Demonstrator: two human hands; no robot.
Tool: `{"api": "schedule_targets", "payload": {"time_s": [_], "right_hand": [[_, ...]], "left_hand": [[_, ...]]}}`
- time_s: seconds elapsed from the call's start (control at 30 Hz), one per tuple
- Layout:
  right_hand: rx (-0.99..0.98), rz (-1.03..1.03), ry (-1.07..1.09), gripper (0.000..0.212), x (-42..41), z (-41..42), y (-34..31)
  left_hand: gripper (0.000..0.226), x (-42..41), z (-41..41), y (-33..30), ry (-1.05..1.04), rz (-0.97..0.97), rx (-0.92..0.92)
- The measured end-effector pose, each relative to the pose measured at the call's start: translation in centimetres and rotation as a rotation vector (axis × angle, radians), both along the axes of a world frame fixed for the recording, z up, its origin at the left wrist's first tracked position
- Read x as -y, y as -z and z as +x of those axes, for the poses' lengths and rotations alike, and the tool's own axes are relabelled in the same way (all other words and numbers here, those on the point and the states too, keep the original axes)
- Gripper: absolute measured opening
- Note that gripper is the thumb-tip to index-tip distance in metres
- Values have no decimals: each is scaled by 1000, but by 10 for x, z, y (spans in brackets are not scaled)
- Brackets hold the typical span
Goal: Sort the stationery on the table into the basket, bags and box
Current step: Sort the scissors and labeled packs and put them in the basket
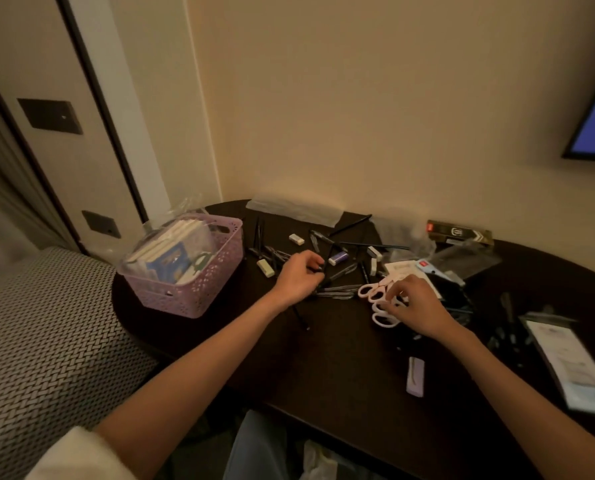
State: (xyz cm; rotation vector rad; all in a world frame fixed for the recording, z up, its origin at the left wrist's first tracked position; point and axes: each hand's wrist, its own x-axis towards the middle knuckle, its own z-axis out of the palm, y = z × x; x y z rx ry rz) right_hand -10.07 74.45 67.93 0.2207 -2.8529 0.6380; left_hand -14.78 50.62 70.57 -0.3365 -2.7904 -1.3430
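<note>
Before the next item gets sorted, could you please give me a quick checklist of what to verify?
1. Left hand has hold of a pen: ok, its fingers curl round dark pens.
2. Right hand has the scissors: cannot tell, its fingers touch the white handles, grip unclear.
3. Basket within reach: ok, it sits just left of the left hand.
4. Room left in the basket: ok, packets fill only part of it.
5. Erasers apart from the pens: not ok, they lie mixed among them.
6. Box open: cannot tell.
</note>
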Motion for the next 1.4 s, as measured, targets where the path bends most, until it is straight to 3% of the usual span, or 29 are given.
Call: {"api": "schedule_targets", "payload": {"time_s": [0.17, 0.37, 0.6, 0.8, 0.9, 1.07, 1.2, 1.3, 1.4], "right_hand": [[114, 41, -101, 25, -6, 11, 2], [-17, 1, -91, 14, -5, 15, 3], [-379, -446, 296, 15, -11, 13, -15], [-483, -932, 572, 13, -34, 10, -20], [-453, -1074, 644, 10, -44, 4, -18], [-468, -1147, 708, 12, -53, 1, -15], [-491, -1169, 712, 12, -57, -2, -9], [-500, -1166, 714, 13, -60, -5, -7], [-509, -1157, 711, 16, -60, -7, -6]], "left_hand": [[30, -18, 4, 12, 96, -80, 30], [31, -22, 5, 13, 139, -99, 15], [28, -32, 1, 8, 160, -114, 5], [26, -79, -4, 7, 307, -207, -62], [28, -104, -5, 10, 400, -310, -179], [47, -141, -9, 24, 490, -442, -286], [57, -162, -15, 36, 480, -508, -245], [50, -167, -20, 40, 471, -517, -225], [36, -167, -19, 39, 540, -624, -348]]}}
